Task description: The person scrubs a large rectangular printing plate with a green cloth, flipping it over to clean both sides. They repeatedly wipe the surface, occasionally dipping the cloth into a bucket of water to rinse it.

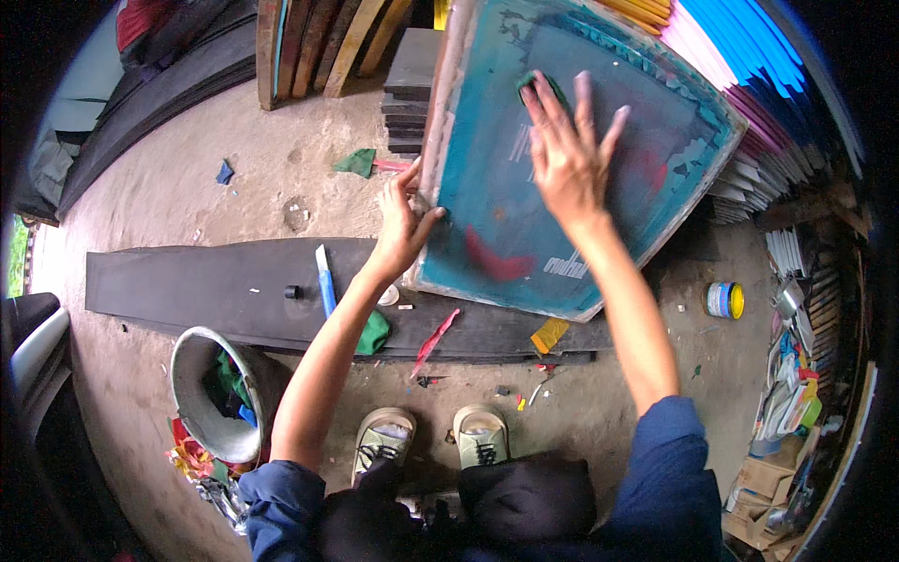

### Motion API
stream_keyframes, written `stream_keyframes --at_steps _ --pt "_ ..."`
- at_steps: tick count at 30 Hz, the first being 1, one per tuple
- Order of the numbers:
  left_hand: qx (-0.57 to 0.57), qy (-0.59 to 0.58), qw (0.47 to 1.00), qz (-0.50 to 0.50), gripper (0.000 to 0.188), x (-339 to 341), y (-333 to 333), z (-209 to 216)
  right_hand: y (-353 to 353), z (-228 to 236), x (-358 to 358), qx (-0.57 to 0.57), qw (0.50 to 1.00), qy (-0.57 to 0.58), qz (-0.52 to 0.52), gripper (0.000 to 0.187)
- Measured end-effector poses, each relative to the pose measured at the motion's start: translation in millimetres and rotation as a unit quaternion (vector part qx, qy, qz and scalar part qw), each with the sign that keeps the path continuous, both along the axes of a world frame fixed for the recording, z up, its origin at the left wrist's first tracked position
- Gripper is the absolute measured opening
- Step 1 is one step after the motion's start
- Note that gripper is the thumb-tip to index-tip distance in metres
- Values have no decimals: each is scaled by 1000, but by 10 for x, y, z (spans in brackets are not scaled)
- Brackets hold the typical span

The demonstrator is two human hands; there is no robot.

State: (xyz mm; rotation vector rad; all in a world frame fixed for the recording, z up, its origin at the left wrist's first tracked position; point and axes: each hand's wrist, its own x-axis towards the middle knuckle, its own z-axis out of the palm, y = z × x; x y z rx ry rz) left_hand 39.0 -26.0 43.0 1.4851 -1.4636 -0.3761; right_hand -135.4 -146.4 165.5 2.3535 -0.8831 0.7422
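Note:
A silk-screen printing frame (468, 253) with teal-blue mesh and a pale worn border is propped up at a tilt in front of me. My left hand (403, 223) grips its left edge, thumb toward the face and fingers around the side. Against the upper part of the mesh, my right hand (569, 169) presses a small green cloth (524, 84) under its index and middle fingers; the other fingers are spread. Red smears (501, 262) mark the lower mesh, beside pale stencilled lettering. Part of the cloth is hidden by the fingers.
A black sheet (206, 286) lies on the floor, with a blue-handled cutter (326, 286) and a green rag (375, 332) on it. Left stands a grey bucket (184, 393) holding rags. Right is a yellow-and-blue tin (725, 301). Stacked coloured sheets (740, 47) rise behind the frame.

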Motion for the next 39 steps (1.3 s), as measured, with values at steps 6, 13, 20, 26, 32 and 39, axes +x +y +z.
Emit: stream_keyframes --at_steps 6,13,20,26,32,39 --pt "24 36 995 -85 62 262 249 182 1045 -1223 -167 212 968 97 97 50" --pt "148 26 985 80 19 384 1463 57 1859 -1774 -508 412 903 8 121 45" --pt "201 -159 947 194 33 132 1821 -679 1877 -1657 -123 593 777 -185 106 25" --pt "252 -208 931 163 26 158 1774 -569 1945 -1624 127 678 685 -222 145 34" --pt "259 -77 962 22 21 -48 1632 222 1956 -1594 40 764 567 -274 138 26" --pt "33 -109 991 73 29 175 1089 416 705 -373 -528 424 716 -542 118 16"
